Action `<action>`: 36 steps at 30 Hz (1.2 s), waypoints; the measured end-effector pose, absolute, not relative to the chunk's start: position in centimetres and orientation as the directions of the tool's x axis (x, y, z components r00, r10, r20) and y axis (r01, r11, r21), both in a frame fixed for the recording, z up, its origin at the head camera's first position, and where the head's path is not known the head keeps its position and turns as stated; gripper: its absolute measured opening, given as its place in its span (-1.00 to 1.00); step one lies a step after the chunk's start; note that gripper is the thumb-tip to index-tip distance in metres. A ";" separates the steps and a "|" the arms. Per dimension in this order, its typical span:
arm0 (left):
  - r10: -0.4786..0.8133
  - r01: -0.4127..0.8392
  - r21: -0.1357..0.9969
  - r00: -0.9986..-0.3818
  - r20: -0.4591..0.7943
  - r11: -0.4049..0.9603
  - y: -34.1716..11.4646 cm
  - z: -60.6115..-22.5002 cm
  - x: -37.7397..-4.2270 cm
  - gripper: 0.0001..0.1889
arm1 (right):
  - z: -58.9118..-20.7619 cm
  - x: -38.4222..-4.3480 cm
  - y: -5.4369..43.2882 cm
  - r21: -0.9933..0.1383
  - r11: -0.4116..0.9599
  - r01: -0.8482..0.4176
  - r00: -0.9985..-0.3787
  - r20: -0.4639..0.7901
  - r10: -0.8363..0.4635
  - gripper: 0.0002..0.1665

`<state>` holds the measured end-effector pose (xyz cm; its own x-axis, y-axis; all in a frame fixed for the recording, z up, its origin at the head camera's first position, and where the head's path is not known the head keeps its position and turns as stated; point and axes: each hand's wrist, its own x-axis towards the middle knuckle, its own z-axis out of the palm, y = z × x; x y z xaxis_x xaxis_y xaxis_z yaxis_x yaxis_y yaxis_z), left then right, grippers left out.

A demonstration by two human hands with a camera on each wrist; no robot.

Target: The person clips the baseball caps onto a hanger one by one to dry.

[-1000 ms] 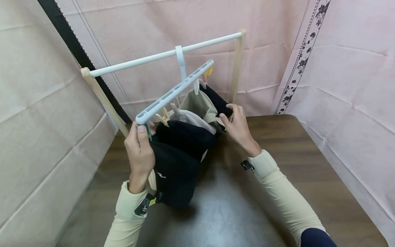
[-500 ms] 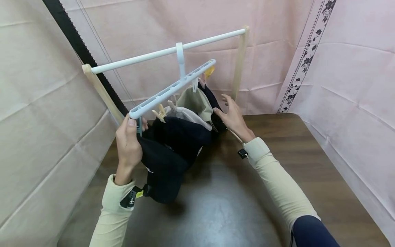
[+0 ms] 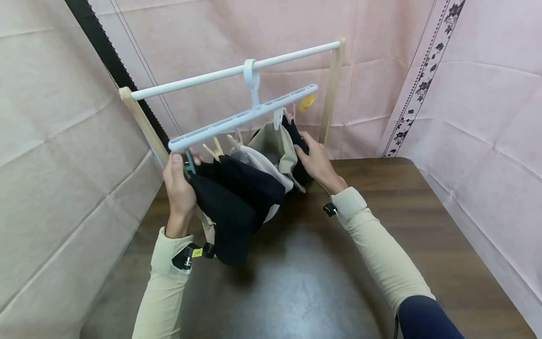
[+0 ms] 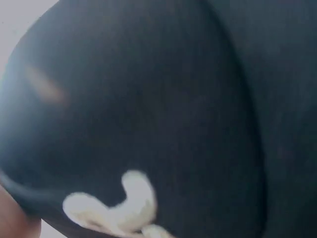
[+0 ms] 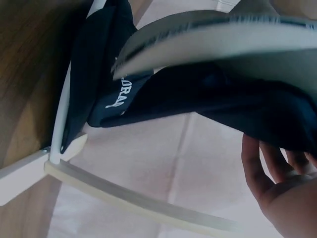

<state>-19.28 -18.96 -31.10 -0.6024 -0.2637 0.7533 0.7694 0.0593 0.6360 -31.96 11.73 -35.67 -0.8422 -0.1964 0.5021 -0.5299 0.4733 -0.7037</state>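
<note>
Several caps hang by clothespins from a pale blue clip hanger [image 3: 241,120]. At its near left end, my left hand [image 3: 179,190] pinches the teal clothespin [image 3: 189,164] above the black cap [image 3: 226,212]. That cap fills the left wrist view, where its white logo [image 4: 119,208] shows. My right hand [image 3: 316,162] holds the side of the dark navy cap [image 3: 296,141] toward the far end; in the right wrist view its fingers reach the cloth and the fingertips are hidden. Between them hang another navy cap [image 3: 254,181], a white cap [image 3: 264,165] and a beige cap [image 3: 275,143].
The hanger hooks over a white rod [image 3: 203,77] on pale wooden posts [image 3: 333,94]. A yellow clothespin [image 3: 307,102] hangs at the hanger's far end. Below is a brown wooden table [image 3: 381,212], with pink cloth [image 3: 262,23] behind.
The hanger's near end has swung left and its far end right, carrying the caps. My left hand moved left and up with it. My right hand left the dark navy cap, then took hold again.
</note>
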 end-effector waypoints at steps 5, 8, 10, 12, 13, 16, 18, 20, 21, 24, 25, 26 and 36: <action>-0.345 0.715 0.693 -0.629 0.696 0.093 -18.9 -30.9 -20.8 -0.62 | -35.7 -30.5 12.3 -0.659 0.493 -0.568 -0.815 0.533 -0.226 -0.53; -0.389 0.586 0.790 -0.695 0.604 0.179 -18.5 -30.8 -21.3 -0.61 | -35.5 -29.5 12.6 -0.637 0.501 -0.586 -0.799 0.556 -0.227 -0.53; -0.415 0.460 0.849 -0.741 0.528 0.259 -18.1 -30.7 -21.5 -0.55 | -35.4 -28.8 12.7 -0.623 0.510 -0.593 -0.791 0.569 -0.225 -0.53; -0.427 0.354 0.880 -0.775 0.466 0.317 -17.6 -30.9 -21.7 -0.44 | -35.2 -28.2 12.9 -0.608 0.519 -0.601 -0.784 0.577 -0.231 -0.53; -0.430 0.320 0.881 -0.780 0.454 0.348 -17.4 -31.1 -21.9 -0.37 | -35.1 -27.9 12.9 -0.600 0.524 -0.604 -0.780 0.580 -0.234 -0.54; -0.434 0.271 0.857 -0.771 0.466 0.439 -16.6 -32.2 -22.1 -0.17 | -34.8 -27.1 12.9 -0.569 0.550 -0.611 -0.774 0.576 -0.264 -0.53; -0.420 0.282 0.823 -0.752 0.509 0.493 -16.0 -33.1 -22.0 -0.08 | -34.7 -26.6 12.8 -0.550 0.570 -0.611 -0.775 0.564 -0.287 -0.51; -0.394 0.291 0.771 -0.726 0.564 0.567 -15.3 -33.8 -21.9 -0.02 | -34.6 -26.2 12.7 -0.528 0.588 -0.612 -0.773 0.556 -0.305 -0.49; -0.374 0.293 0.742 -0.717 0.588 0.603 -14.9 -34.1 -21.9 0.00 | -34.5 -26.0 12.7 -0.520 0.597 -0.611 -0.773 0.553 -0.310 -0.48; -0.298 0.287 0.638 -0.701 0.648 0.714 -14.3 -34.5 -21.7 0.00 | -34.4 -25.6 12.2 -0.504 0.605 -0.617 -0.767 0.555 -0.321 -0.43; -0.268 0.282 0.601 -0.700 0.662 0.748 -14.1 -34.6 -21.7 0.01 | -34.4 -25.6 12.0 -0.501 0.603 -0.621 -0.765 0.557 -0.324 -0.42; -0.238 0.282 0.566 -0.699 0.674 0.775 -14.0 -34.7 -21.7 0.00 | -34.4 -25.5 11.7 -0.500 0.602 -0.623 -0.763 0.557 -0.328 -0.41; -0.188 0.352 0.501 -0.638 0.746 0.791 -15.3 -34.8 -22.1 -0.43 | -34.7 -24.8 9.4 -0.514 0.571 -0.640 -0.756 0.555 -0.348 -0.37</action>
<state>-22.08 -15.25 -34.85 -0.6385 -0.1883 0.7462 0.3522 0.7906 0.5009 -24.82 9.41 -34.67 -0.7555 -0.3479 0.5551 -0.6404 0.5706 -0.5141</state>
